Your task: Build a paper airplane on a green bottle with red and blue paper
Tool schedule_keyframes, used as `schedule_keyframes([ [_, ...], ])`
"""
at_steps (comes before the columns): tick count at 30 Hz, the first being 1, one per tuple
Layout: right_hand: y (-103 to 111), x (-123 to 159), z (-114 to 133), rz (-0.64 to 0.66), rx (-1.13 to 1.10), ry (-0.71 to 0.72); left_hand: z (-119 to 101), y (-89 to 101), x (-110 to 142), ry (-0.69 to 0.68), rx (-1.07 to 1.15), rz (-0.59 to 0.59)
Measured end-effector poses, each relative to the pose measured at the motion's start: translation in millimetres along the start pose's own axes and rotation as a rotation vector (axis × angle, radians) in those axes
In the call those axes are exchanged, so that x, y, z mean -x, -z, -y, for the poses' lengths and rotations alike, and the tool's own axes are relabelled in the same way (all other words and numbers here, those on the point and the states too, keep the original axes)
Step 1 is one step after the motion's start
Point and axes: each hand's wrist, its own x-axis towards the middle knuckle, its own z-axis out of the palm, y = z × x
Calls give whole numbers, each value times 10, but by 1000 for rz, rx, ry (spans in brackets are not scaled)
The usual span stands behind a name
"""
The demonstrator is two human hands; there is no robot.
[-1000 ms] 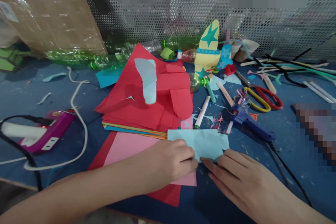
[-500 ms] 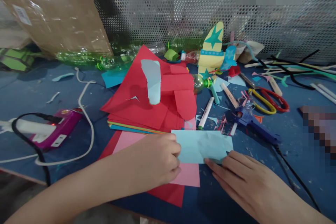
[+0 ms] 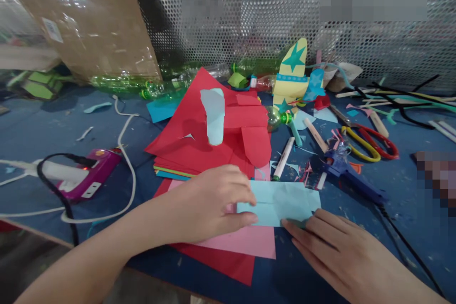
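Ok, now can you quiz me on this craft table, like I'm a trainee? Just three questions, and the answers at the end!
1. Which is nearer the blue glue gun: the left hand or the right hand?

2. True or false: neither hand touches the light blue paper.

3. The scissors have handles that are:
A) green and white
B) yellow and red
C) black and pink

Key:
1. The right hand.
2. False; the right hand's fingers rest on its near edge.
3. B.

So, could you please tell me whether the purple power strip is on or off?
The purple power strip appears to be on: a small red light glows beside the black plug on its top.
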Motion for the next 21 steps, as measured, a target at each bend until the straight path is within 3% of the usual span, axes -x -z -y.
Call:
schedule_keyframes([
  [3,0,-13,0,-37,-42,-6,34,-156,-49,69,-23,-18],
  [8,-22,6,-28,-108,-40,-165,93,-367,-51,-1,-115,4],
  [13,-83,48,-117,-37,70,-311,34,-368,-47,31,-57,-16],
  [21,-66,35,-120,-99,-8,-383,-22,-316,-80,185,257,-3],
])
